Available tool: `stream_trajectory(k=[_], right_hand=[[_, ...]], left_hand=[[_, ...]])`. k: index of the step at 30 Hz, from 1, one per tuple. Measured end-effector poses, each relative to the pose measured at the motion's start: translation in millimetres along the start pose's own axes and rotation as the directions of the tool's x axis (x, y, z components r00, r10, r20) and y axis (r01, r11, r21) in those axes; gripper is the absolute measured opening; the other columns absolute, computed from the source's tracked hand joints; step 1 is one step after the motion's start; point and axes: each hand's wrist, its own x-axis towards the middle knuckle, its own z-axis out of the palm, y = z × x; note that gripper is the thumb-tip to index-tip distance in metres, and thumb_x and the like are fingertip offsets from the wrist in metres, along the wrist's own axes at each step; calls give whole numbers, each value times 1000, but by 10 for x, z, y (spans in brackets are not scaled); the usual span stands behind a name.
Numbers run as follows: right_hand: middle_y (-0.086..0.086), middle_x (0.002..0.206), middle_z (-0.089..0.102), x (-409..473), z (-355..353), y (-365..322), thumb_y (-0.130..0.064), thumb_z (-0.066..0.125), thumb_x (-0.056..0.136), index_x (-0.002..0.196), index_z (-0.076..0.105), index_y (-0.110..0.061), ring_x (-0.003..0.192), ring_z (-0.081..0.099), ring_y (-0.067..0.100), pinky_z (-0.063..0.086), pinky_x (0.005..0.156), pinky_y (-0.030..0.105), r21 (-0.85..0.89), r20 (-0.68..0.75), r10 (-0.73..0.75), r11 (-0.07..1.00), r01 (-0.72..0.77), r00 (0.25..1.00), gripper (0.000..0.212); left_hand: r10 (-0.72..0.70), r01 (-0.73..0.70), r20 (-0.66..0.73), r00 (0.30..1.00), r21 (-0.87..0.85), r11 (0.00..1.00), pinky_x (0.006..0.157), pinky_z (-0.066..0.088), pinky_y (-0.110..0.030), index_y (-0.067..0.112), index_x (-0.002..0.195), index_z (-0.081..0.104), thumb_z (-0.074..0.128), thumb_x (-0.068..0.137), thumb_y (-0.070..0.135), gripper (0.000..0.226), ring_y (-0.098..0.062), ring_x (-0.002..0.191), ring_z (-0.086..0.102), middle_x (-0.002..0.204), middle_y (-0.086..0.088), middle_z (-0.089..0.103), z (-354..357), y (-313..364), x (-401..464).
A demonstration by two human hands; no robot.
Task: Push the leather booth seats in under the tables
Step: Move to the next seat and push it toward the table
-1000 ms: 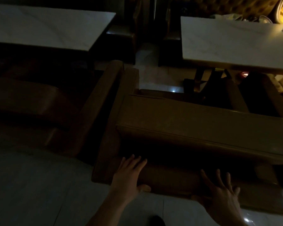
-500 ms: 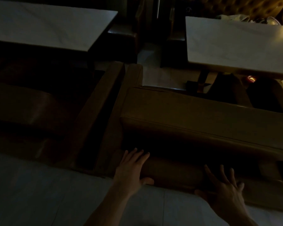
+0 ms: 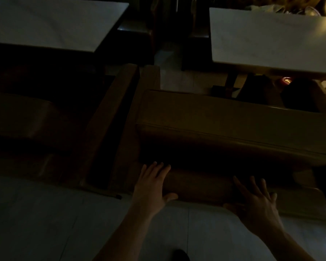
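The tan leather booth seat stands on the pale tiled floor, its far edge just short of the white marble desk at right. The left hand and right hand press flat against its near base, each grip wide with fingers straight. A second white desk stands left.

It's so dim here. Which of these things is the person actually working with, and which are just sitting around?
Part of the job:
- brown leather seat, pushed from behind
- left hand and right hand, flat on its back
- right table
- left table and left seat

Just lying about:
- clutter at the right table's far edge
- small red light under it
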Motion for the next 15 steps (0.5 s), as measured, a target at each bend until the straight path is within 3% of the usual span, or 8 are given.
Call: stream_trajectory(k=[8, 15], right_hand=[[6, 166, -7, -70, 18, -26, -87, 36, 75, 143, -19, -52, 149, -11, 40, 13, 116, 63, -41, 11, 26, 999, -26, 1000, 94], [6, 165, -12, -41, -55, -59, -95, 16, 62, 139, -27, -52, 149, -11, 40, 16, 117, 62, -99, 72, 49, 994, -42, 996, 98]], left_hand=[[9, -8, 13, 1000, -41, 999, 122, -5, -39, 38, 153, 19, 62, 75, 73, 96, -13, 150, 3, 161, 12, 20, 31, -5, -80], [1, 0, 33, 999, -45, 999, 122, -6, -39, 39, 154, 15, 61, 77, 72, 95, -12, 150, -2, 162, 12, 16, 24, -3, -70]])
